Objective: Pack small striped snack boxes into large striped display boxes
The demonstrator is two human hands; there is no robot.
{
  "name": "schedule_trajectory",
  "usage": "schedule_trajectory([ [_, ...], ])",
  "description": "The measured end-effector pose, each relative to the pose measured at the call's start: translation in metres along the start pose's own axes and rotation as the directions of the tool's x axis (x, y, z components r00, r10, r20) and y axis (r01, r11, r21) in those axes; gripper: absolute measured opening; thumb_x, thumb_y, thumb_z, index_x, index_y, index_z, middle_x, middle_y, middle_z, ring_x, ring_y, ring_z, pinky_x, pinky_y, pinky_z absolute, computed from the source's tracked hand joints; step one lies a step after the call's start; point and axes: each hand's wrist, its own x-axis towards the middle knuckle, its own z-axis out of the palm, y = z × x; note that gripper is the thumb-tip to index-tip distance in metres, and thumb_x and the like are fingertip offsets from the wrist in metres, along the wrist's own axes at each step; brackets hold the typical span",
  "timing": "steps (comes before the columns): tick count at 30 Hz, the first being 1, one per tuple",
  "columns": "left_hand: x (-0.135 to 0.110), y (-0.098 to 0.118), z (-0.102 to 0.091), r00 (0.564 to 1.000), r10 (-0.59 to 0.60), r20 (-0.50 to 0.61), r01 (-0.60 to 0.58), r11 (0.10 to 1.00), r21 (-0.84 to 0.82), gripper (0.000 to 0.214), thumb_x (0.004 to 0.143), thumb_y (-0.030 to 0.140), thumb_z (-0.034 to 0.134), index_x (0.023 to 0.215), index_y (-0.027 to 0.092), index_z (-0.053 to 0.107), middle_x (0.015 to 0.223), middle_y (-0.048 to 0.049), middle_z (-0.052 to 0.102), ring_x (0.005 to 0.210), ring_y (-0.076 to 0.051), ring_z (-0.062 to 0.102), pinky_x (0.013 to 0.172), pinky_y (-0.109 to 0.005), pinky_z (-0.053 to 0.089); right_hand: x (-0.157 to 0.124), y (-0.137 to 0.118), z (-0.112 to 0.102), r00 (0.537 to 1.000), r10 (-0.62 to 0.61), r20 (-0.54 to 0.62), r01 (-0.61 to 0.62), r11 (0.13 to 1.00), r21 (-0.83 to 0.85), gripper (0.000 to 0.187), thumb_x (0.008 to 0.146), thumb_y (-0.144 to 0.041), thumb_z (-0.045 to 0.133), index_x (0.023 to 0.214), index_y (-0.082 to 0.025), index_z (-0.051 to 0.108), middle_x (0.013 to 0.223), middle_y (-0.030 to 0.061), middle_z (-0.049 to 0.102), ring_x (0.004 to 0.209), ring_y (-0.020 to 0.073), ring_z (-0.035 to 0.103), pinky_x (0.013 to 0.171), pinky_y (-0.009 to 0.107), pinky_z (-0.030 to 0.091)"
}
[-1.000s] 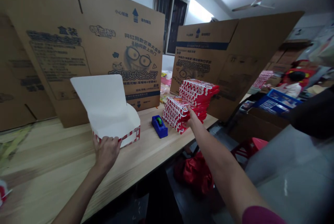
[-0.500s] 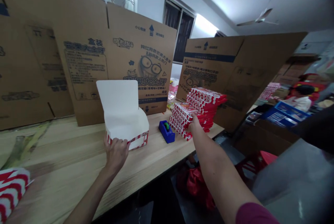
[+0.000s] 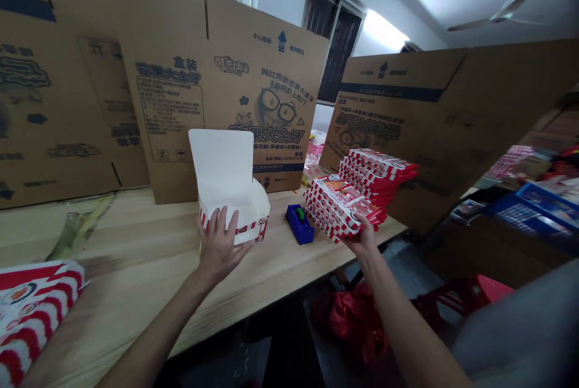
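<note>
An open white-lined carton (image 3: pixel 221 162) with a red-and-white striped front stands on the table, its lid raised. My left hand (image 3: pixel 219 249) lies at its front wall, fingers spread over the edge and touching it. To the right, my right hand (image 3: pixel 362 240) grips the near right corner of a stack of small red-and-white boxes (image 3: pixel 335 210), thumb on top. The fingers underneath are hidden. This stack looks slightly tilted. Behind it stands a second pile of the same boxes (image 3: pixel 380 165). A blue tape dispenser (image 3: pixel 300 225) sits between the carton and the stack.
Large printed cardboard sheets (image 3: pixel 253 92) stand upright along the back of the wooden table (image 3: pixel 136 291). Striped packaging (image 3: pixel 36 315) lies at the left front. Beyond the table's right edge are a blue crate (image 3: pixel 543 213) and a red stool (image 3: pixel 491 288).
My right hand has moved from the top of the front stack to its near corner and grips it there. My left hand's fingers have spread from a closed grip on the carton's front wall.
</note>
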Motion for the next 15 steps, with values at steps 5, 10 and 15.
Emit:
schedule_trajectory([
  [5, -0.015, 0.036, -0.013, 0.946, -0.094, 0.311, 0.281, 0.715, -0.640, 0.089, 0.080, 0.060, 0.062, 0.149, 0.015, 0.027, 0.152, -0.0217, 0.035, 0.140, -0.036, 0.033, 0.114, -0.056, 0.026, -0.023, 0.021, -0.063, 0.981, -0.052, 0.189, 0.072, 0.992, -0.102, 0.017, 0.062, -0.025, 0.070, 0.077, -0.024, 0.062, 0.066, 0.0010, 0.071, 0.067, 0.0251, 0.068, 0.077, 0.046, 0.058],
  [10, -0.034, 0.050, -0.015, 0.761, -0.066, 0.645, 0.648, 0.131, -0.750, 0.115, 0.062, 0.065, 0.075, 0.152, 0.018, 0.020, 0.154, -0.0207, 0.032, 0.138, -0.040, 0.036, 0.109, -0.056, 0.035, -0.047, 0.074, -0.082, 0.898, 0.142, 0.416, 0.005, 0.943, -0.332, 0.035, 0.053, -0.032, 0.076, 0.086, -0.021, 0.067, 0.073, 0.0064, 0.075, 0.077, 0.0347, 0.071, 0.082, 0.055, 0.056],
  [15, -0.075, 0.025, -0.034, 0.761, -0.224, 0.609, 0.635, 0.065, -0.770, 0.110, 0.063, 0.044, 0.084, 0.151, 0.023, 0.021, 0.139, -0.0159, 0.053, 0.124, -0.035, 0.054, 0.102, -0.052, 0.046, -0.065, 0.116, -0.048, 0.685, 0.278, 0.673, 0.131, 0.862, -0.489, 0.064, 0.053, -0.027, 0.084, 0.113, -0.022, 0.063, 0.100, 0.0075, 0.075, 0.096, 0.0356, 0.070, 0.090, 0.054, 0.054],
])
